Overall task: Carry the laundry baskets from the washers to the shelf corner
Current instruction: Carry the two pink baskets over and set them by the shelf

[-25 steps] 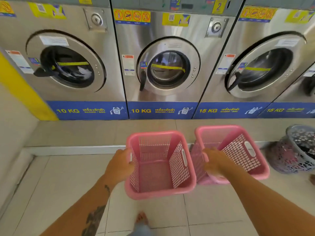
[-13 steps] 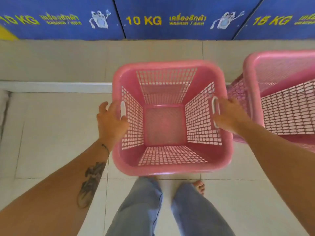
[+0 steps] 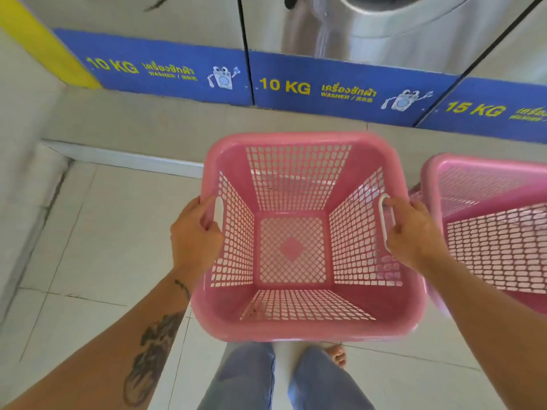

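An empty pink laundry basket (image 3: 299,331) fills the middle of the view, held above the tiled floor in front of the washers. My left hand (image 3: 194,235) grips its left handle slot. My right hand (image 3: 411,232) grips the handle on its right wall. A second pink basket (image 3: 488,184) stands just to the right, partly cut off by the frame edge. It almost touches the held basket's right side.
The washers (image 3: 370,39) with blue 10 KG and 15 KG base panels stand on a raised step (image 3: 148,125) ahead. A wall with a yellow stripe (image 3: 32,39) closes the left side. My legs and a bare foot (image 3: 337,355) show below the basket.
My right hand left the second basket and took the first basket's right handle. Both hands now hold that basket, closer to me. The view tilted down, then slightly back up.
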The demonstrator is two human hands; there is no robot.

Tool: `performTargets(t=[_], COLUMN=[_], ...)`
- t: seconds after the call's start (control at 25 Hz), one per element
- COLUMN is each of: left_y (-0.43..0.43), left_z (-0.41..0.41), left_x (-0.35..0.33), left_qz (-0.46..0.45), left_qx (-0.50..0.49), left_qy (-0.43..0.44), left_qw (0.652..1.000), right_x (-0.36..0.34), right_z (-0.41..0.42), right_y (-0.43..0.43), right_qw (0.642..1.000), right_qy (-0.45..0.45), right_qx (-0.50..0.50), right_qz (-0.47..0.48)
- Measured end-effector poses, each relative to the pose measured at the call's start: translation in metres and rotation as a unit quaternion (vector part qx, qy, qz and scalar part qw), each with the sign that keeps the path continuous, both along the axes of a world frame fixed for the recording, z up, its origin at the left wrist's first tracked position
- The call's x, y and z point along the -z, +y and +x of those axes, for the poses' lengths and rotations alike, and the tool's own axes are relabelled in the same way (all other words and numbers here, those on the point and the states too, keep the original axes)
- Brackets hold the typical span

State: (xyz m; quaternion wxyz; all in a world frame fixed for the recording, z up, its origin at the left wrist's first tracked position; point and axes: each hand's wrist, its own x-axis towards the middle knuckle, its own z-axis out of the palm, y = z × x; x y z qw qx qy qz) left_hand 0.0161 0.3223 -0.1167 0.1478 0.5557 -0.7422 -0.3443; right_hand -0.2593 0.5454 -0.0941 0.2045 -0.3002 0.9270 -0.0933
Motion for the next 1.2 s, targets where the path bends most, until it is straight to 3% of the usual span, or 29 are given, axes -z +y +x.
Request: performTargets(t=[0.32, 0.6, 0.92, 1.2], left_y=[0.052, 0.173, 0.343, 0.523], left_z=[0.076, 0.198, 0.403, 0.585], left_x=[-0.207, -0.281, -0.335, -0.355], left_qz=[-0.014, -0.039, -0.073, -0.086], left_qx=[-0.194, -0.385, -0.581, -0.698], left_qy=[0.086, 0.149, 0.077, 0.037], left_qw=[0.977, 0.91, 0.807, 0.71], right_x=[-0.189, -0.276, -0.311, -0.323], right_z=[0.014, 0.094, 0.327, 0.579], right_y=[-0.007, -0.025, -0.024, 0.06], right_qw=[0.983, 0.911, 0.811, 0.73], right_qy=[0.039, 0.085, 0.021, -0.023], right_qx=[-0.144, -0.344, -0.535, -0.638], right_qz=[-0.108, -0.212, -0.233, -0.245])
